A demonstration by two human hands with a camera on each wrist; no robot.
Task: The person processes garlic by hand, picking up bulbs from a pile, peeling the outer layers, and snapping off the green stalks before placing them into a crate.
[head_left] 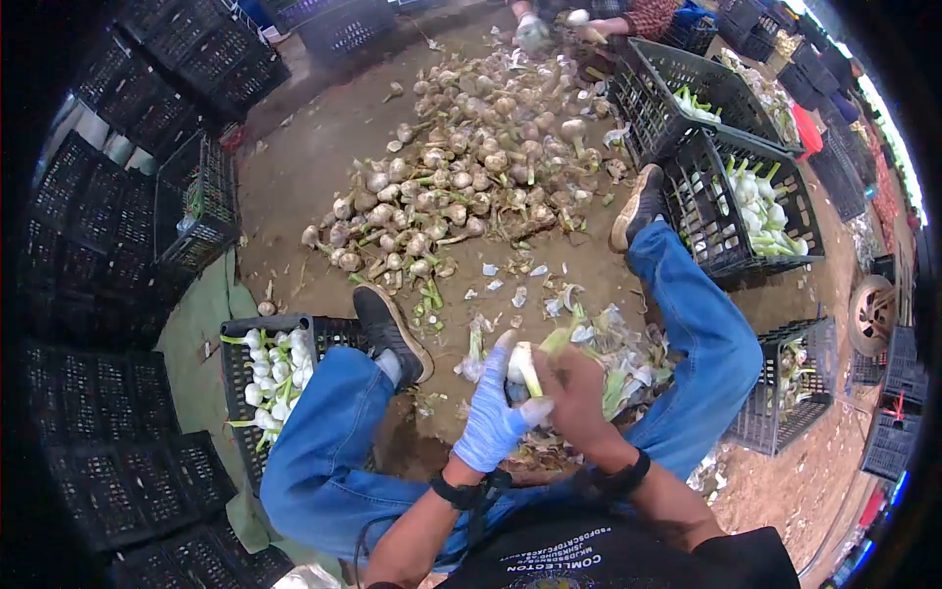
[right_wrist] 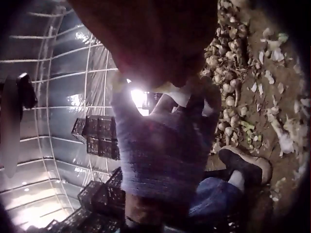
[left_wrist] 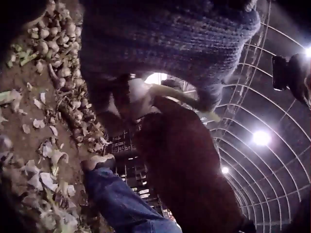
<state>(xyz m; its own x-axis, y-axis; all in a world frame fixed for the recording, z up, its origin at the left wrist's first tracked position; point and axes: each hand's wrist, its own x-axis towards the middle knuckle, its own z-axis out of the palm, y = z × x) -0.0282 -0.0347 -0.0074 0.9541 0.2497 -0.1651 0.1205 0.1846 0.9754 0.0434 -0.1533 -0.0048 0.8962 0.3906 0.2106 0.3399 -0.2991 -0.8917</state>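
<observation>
In the head view, my left hand [head_left: 488, 422], in a pale blue knit glove, grips a white garlic bulb [head_left: 520, 365] whose pale green stem points toward me. My bare right hand [head_left: 577, 395], blurred, is against the same garlic with its fingers curled at the bulb and stem. A yellowish-green leaf strip [head_left: 556, 340] shows at its fingertips. The left wrist view has the glove [left_wrist: 165, 43] above and the garlic's stem [left_wrist: 180, 97] crossing between both hands. In the right wrist view, the dark right hand [right_wrist: 150, 39] covers most of the bulb.
A heap of untrimmed garlic [head_left: 461, 177] lies on the ground ahead. Cleaned bulbs fill crates at left [head_left: 235, 378] and right [head_left: 721, 240]. Peelings [head_left: 628, 363] litter the ground between my legs. Black crates [head_left: 93, 393] are stacked at far left. Another person's gloved hand [head_left: 533, 32] works beyond the heap.
</observation>
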